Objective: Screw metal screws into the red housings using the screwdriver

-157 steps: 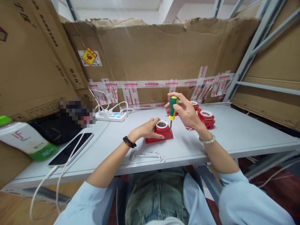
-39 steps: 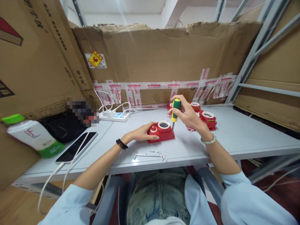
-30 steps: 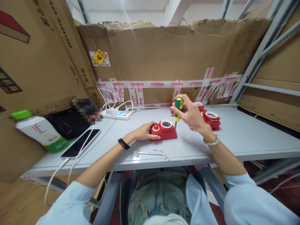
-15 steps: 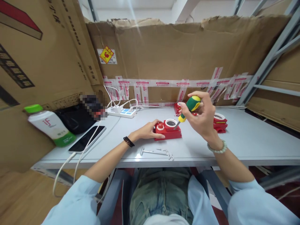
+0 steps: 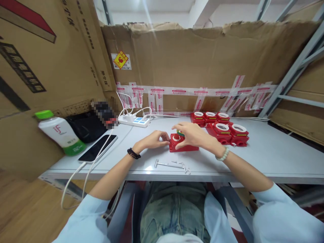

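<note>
A red box-shaped housing lies on the table in front of me, a round red knob with a pale ring on its left part. My left hand is at its left end, thumb and fingers curled against the edge. Over the top of the housing reaches my right hand, hiding much of it. The green handle of a screwdriver shows within that hand's fingers; its shaft and tip are hidden. Nearer to me lie a T-shaped metal wrench and several small screws.
Several similar red housings with white rings stand at the back right. A white power strip, a phone, a green-capped bottle and a black pouch are at left. Cables hang over the table's front edge. Cardboard walls the back.
My right hand has moved left and down over the housing, turning the upright screwdriver mostly out of sight. My left hand has drawn back to the housing's left edge. The view has shifted slightly.
</note>
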`<state>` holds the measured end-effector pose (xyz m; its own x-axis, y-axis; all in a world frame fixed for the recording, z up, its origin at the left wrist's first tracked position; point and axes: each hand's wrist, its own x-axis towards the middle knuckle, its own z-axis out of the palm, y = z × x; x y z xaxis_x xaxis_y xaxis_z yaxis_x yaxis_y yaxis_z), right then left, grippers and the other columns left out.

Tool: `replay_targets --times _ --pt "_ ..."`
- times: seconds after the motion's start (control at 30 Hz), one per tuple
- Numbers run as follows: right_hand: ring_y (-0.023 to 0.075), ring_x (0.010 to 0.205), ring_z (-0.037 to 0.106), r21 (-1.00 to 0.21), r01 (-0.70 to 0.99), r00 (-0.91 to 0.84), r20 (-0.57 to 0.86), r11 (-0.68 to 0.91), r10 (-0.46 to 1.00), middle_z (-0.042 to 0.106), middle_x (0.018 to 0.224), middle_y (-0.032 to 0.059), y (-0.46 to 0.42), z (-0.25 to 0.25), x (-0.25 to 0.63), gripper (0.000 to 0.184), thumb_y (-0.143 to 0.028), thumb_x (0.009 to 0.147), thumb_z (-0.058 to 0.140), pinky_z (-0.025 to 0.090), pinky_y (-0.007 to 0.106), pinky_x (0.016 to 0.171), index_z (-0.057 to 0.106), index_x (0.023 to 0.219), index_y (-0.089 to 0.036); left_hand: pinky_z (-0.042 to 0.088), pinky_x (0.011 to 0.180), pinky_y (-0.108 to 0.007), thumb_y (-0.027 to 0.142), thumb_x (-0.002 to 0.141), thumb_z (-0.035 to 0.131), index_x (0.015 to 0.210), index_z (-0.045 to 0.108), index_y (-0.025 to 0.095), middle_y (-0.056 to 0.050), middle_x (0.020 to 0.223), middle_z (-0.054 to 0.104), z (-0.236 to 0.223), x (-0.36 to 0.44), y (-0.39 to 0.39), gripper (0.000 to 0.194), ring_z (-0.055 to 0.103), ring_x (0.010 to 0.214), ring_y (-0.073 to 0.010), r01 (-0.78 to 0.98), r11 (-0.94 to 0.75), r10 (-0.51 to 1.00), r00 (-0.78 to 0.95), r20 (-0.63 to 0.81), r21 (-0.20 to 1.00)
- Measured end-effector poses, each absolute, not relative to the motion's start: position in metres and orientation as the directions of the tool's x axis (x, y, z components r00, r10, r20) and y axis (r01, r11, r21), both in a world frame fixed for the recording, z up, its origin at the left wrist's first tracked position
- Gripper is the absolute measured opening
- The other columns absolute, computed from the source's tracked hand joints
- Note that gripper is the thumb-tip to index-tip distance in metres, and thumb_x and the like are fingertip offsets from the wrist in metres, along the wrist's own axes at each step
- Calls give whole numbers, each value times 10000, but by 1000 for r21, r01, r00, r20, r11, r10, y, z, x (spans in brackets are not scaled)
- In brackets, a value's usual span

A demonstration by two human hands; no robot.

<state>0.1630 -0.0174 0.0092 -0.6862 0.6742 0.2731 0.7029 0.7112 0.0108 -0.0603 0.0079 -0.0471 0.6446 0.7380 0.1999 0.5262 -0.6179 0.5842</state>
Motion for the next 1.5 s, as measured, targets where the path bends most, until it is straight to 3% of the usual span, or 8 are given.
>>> replay_targets --times 0.1,0.2,0.33,0.47,0.6,0.83,1.07,1.5 --pt "338 984 639 85 711 -701 161 698 695 682 1103 164 -12 5 161 686 -539 679 779 396 315 653 607 1231 -171 506 795 -312 341 855 610 895 652 151 -66 890 725 -49 -56 7 199 663 819 -185 481 -660 708 656 264 577" --pt "335 962 648 48 724 -688 126 688 715 705 1018 144 -9 10 168 697 -511 686 767 422 332 695 598 1278 -185 508 812 -321 362 873 619 899 649 153 -70 907 725 -50 -51 5 213 666 833 -186 436 -706 675 652 345 558" --pt "292 986 656 -189 677 -686 188 711 703 719 1084 85 -7 21 192 587 -432 665 781 466 351 808 652 1198 -222 505 805 -329 393 885 632 878 647 169 -56 881 718 -45 -37 -1 225 656 825 -185 396 -768 635 570 521 503" --pt "249 1040 646 -459 527 -687 265 715 676 699 1149 56 -2 26 219 559 -421 640 800 480 352 909 670 1139 -203 501 784 -332 374 874 661 912 659 183 -47 874 718 -33 -17 -5 194 646 806 -181 368 -815 578 458 675 448" --pt "239 1057 638 -563 470 -664 282 680 692 696 1102 39 4 26 236 517 -380 631 808 486 360 928 678 1101 -209 495 802 -349 368 908 619 856 675 193 -43 867 730 -23 -1 -3 191 652 809 -184 369 -858 502 453 736 358" --pt "229 1032 638 -632 435 -632 293 641 718 677 1125 44 12 22 245 549 -376 607 827 494 349 894 669 1102 -197 424 808 -336 328 967 535 948 706 212 -44 933 742 -17 6 0 207 663 861 -177 464 -878 372 516 772 113" --pt "215 1023 632 -653 416 -617 308 632 724 676 1108 39 13 20 243 563 -345 594 827 485 346 899 666 1111 -189 413 832 -373 298 971 468 1044 696 209 -95 1108 712 -20 2 -7 256 651 982 -212 490 -871 330 609 721 -16" --pt "208 988 626 -648 419 -619 308 636 722 677 1063 36 12 19 242 550 -363 597 836 486 345 870 660 1086 -183 452 820 -345 265 938 571 1006 692 189 -78 1005 746 -31 4 -7 158 688 910 -191 416 -908 259 481 838 42"
